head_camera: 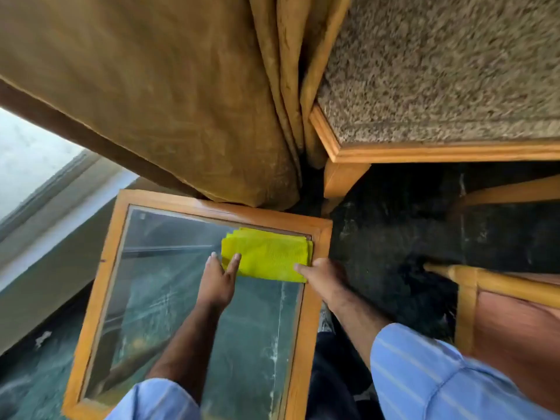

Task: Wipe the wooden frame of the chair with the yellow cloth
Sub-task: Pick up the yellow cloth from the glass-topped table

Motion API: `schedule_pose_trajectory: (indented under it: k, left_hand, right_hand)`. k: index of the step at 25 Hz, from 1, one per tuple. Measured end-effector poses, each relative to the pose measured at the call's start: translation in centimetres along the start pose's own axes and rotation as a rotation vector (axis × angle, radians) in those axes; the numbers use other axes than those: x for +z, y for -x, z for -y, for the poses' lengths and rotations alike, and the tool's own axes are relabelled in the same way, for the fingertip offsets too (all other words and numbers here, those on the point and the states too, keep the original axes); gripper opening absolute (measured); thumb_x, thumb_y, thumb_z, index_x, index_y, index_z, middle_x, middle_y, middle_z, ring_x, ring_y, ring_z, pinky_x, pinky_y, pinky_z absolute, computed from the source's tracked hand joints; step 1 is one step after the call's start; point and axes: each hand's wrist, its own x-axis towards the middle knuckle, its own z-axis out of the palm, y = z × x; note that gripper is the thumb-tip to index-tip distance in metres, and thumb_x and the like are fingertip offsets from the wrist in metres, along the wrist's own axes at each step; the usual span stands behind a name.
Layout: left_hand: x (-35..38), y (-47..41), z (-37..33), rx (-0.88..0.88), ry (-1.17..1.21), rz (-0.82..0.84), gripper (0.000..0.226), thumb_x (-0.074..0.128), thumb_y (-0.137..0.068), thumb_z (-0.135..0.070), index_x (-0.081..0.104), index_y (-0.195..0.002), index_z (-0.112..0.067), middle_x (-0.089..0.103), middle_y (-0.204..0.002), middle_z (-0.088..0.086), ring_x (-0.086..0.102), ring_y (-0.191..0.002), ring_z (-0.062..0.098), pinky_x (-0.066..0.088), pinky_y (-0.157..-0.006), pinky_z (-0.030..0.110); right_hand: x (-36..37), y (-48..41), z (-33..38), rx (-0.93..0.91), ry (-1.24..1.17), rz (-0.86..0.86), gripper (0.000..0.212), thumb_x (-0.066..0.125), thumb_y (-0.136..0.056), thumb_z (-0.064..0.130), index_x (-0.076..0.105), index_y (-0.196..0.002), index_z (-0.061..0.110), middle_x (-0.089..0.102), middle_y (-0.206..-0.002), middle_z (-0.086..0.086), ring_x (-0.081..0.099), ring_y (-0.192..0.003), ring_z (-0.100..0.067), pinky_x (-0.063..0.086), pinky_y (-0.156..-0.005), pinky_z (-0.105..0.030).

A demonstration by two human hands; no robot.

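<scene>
— Where is the yellow cloth (266, 256)?
— Folded on the glass table (194, 298), at its 1 o'clock corner.
— And the hands?
— Left hand (218, 280) lies flat, fingers touching it. Right hand (325, 275) pinches its edge.

Cloth (266, 257) showing bright yellow; curtain (169, 95) showing golden brown. Chair seat (448, 71) showing speckled beige, its frame (424, 153) honey-orange. Sleeves (439, 377) showing pale-blue stripes.

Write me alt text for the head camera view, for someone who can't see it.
Two hands, left hand and right hand, rest on a folded yellow cloth lying on a glass-topped side table with a wooden frame. A brown curtain hangs behind it, and a chair with a wooden frame and speckled upholstery stands to the right.
</scene>
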Motion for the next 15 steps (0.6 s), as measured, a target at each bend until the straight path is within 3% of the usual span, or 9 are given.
schedule_pose_trajectory:
  k: [2, 3, 5, 7, 9, 11, 13, 15]
  left_hand:
    - [1.5, -2.2, -0.1, -0.022, -0.029, -0.089, 0.065, 0.064, -0.097, -0.045, 0.054, -0.134, 0.008, 0.057, -0.137, 0.034, 0.052, -0.133, 0.048, 0.040, -0.110, 0.048]
    - [2.0, -2.8, -0.3, -0.044, -0.049, -0.123, 0.059, 0.067, -0.095, -0.042, 0.058, -0.126, 0.007, 0.060, -0.131, 0.034, 0.056, -0.126, 0.049, 0.044, -0.105, 0.049]
    - [2.3, -2.9, -0.9, -0.082, -0.068, -0.123, 0.045, 0.070, -0.094, -0.033, 0.064, -0.116, 0.006, 0.068, -0.121, 0.034, 0.063, -0.117, 0.049, 0.049, -0.098, 0.049]
    - [2.3, -1.8, -0.6, -0.115, 0.033, -0.113, 0.035, 0.070, -0.093, -0.026, 0.070, -0.108, 0.005, 0.073, -0.111, 0.034, 0.070, -0.109, 0.048, 0.056, -0.097, 0.053]
    - [2.1, 1.1, -0.7, -0.116, 0.303, -0.090, 0.026, 0.070, -0.094, -0.016, 0.072, -0.111, 0.004, 0.074, -0.111, 0.033, 0.071, -0.110, 0.048, 0.058, -0.097, 0.058]
    - [1.6, 5.5, -1.8, -0.084, 0.624, -0.009, 0.029, 0.066, -0.095, -0.006, 0.071, -0.124, -0.001, 0.075, -0.120, 0.026, 0.071, -0.114, 0.042, 0.063, -0.095, 0.048]
    - [0.8, 10.2, -3.6, -0.018, 0.765, 0.089, 0.039, 0.063, -0.095, -0.001, 0.068, -0.133, -0.008, 0.079, -0.123, 0.009, 0.075, -0.111, 0.026, 0.064, -0.088, 0.032]
    - [0.3, 13.8, -5.6, -0.014, 0.833, 0.166, 0.046, 0.061, -0.094, 0.005, 0.064, -0.138, -0.008, 0.077, -0.127, 0.007, 0.074, -0.112, 0.022, 0.063, -0.086, 0.038]
  right_hand:
    - [1.2, -1.8, 0.2, 0.046, -0.050, -0.089, 0.043, 0.078, -0.086, 0.045, 0.048, -0.069, 0.019, 0.047, -0.069, 0.002, 0.051, -0.064, -0.017, 0.037, -0.053, -0.029]
    - [1.7, -2.6, 0.0, 0.070, -0.126, -0.108, 0.047, 0.082, -0.083, 0.040, 0.044, -0.065, 0.020, 0.048, -0.067, 0.002, 0.053, -0.062, -0.018, 0.044, -0.053, -0.030]
    - [2.2, -2.9, -0.1, 0.109, -0.376, -0.078, 0.040, 0.086, -0.079, 0.027, 0.049, -0.065, 0.022, 0.066, -0.080, -0.006, 0.070, -0.082, -0.028, 0.063, -0.076, -0.043]
    - [1.5, -2.0, -0.3, 0.090, -0.518, -0.026, 0.028, 0.084, -0.079, 0.019, 0.059, -0.066, 0.018, 0.076, -0.097, -0.017, 0.074, -0.098, -0.036, 0.062, -0.090, -0.054]
    - [-0.1, -0.3, -0.3, 0.041, -0.571, -0.004, 0.024, 0.082, -0.078, 0.018, 0.061, -0.066, 0.017, 0.077, -0.096, -0.018, 0.074, -0.096, -0.035, 0.059, -0.083, -0.048]
    - [-3.0, 2.0, -0.5, 0.008, -0.644, -0.012, 0.021, 0.082, -0.078, 0.015, 0.062, -0.074, 0.020, 0.075, -0.096, -0.015, 0.073, -0.096, -0.034, 0.055, -0.078, -0.043]
    - [-6.6, 4.8, -1.4, -0.012, -0.743, 0.056, 0.021, 0.080, -0.082, 0.010, 0.062, -0.082, 0.021, 0.073, -0.101, -0.013, 0.071, -0.093, -0.028, 0.056, -0.077, -0.037]
    - [-11.4, 7.8, -2.9, -0.047, -0.792, 0.127, 0.024, 0.079, -0.083, 0.006, 0.061, -0.085, 0.022, 0.071, -0.095, -0.006, 0.067, -0.079, -0.016, 0.056, -0.068, -0.027]
